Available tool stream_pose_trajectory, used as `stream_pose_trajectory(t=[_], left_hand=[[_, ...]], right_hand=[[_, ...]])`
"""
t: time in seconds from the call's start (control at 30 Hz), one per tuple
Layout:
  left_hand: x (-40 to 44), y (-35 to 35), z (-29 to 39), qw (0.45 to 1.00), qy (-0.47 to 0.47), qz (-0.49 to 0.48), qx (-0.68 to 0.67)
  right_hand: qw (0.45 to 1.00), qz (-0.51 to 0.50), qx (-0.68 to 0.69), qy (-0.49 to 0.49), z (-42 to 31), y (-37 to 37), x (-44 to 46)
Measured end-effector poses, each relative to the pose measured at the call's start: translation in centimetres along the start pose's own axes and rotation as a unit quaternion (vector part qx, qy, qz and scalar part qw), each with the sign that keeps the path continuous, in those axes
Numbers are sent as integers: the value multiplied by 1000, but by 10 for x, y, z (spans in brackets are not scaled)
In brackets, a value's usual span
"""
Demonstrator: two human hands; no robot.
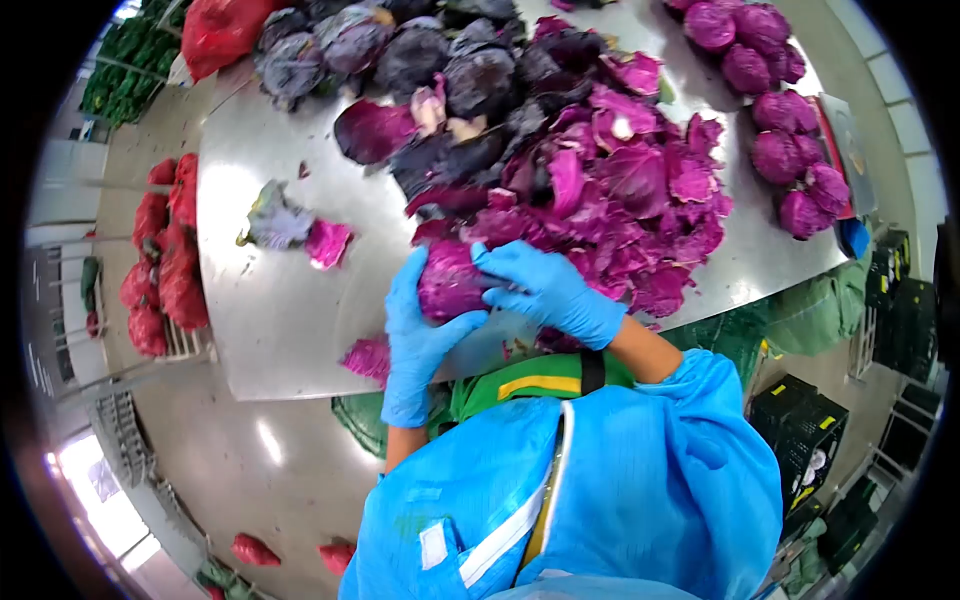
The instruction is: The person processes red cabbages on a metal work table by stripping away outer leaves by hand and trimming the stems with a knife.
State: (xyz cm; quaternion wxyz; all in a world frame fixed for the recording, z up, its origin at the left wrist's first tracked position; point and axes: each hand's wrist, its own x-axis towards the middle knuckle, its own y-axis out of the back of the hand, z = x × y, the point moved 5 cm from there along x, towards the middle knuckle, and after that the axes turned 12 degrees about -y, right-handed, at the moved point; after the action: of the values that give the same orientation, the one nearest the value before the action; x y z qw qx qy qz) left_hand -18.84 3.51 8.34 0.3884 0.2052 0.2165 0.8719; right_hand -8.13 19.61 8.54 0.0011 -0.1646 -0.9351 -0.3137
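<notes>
A round purple cabbage (450, 281) is held over the near part of the steel table (290, 330). My left hand (420, 325), in a blue glove, cups its left and lower side with the thumb beneath. On its right side lie the bent fingers of my right hand (545, 290), also gloved; whether they hold a small tool is hidden. Just beyond my hands spreads a heap of loose purple leaves (630, 190). A purple piece (368, 360) rests by the table's near edge, left of my left hand.
Dark untrimmed cabbages (410, 60) line the far side. Peeled purple cabbages (785, 150) stand at the right. A greyish leaf (278, 217) lies on the left. Red sacks (165, 270) are beyond the left edge, and black crates (795, 440) are at the lower right.
</notes>
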Motion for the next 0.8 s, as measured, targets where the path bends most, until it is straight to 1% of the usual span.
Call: stream_pose_trajectory(t=[0.03, 0.07, 0.1, 0.13, 0.17, 0.2, 0.23, 0.27, 0.3, 0.4, 0.43, 0.47, 0.53, 0.6, 0.63, 0.67, 0.7, 0.73, 0.8], left_hand=[[4, -5, -1, 1000, -7, -1, -25], [6, -6, -7, 1000, -24, -6, -5], [2, -11, -15, 999, -42, 19, 4], [-2, -17, -28, 999, 5, 12, -41], [1, -17, -17, 996, 31, 11, -87], [-3, -21, -26, 990, -2, 30, -140], [-3, -24, -25, 990, 6, 29, -141], [-2, -25, -22, 990, 17, 29, -138], [-3, -26, -22, 984, 39, 31, -169], [-5, -20, -9, 995, -62, 37, -70], [-8, -18, -5, 996, -75, 46, -14], [-4, -15, 10, 996, -72, 46, -27], [-4, -12, 24, 993, -102, 25, 54], [-11, -9, 23, 994, -86, 41, 54], [-14, -8, 22, 994, -82, 49, 50], [-18, -7, 21, 991, -86, 43, 94], [-21, -7, 19, 986, -91, 37, 137], [-22, -6, 19, 978, -97, 32, 179], [-22, -5, 19, 982, -80, 32, 170]], right_hand=[[998, 18, -59, 25, -7, 2, -1], [990, 36, -127, 48, -12, 7, -2], [984, 49, -161, 62, -15, 8, 0], [977, 59, -192, 74, -16, 5, 1], [965, 75, -236, 88, -11, 0, 2], [952, 87, -273, 103, -5, -6, 1], [953, 73, -280, 94, 2, -10, -1], [954, 58, -282, 86, 9, -13, -3], [964, 61, -242, 93, 9, -6, -1], [969, 100, -215, 66, 1, 18, 10], [969, 124, -205, 68, 0, 26, 15], [968, 146, -193, 65, 3, 35, 19], [963, 185, -192, 30, 14, 51, 26], [966, 231, -118, -27, 35, 70, 28], [953, 267, -130, -51, 36, 82, 31], [939, 304, -143, -76, 32, 92, 32], [926, 303, -173, -142, 21, 99, 32], [949, 259, -149, -104, 16, 89, 31], [980, 168, -101, -29, 5, 65, 21]])
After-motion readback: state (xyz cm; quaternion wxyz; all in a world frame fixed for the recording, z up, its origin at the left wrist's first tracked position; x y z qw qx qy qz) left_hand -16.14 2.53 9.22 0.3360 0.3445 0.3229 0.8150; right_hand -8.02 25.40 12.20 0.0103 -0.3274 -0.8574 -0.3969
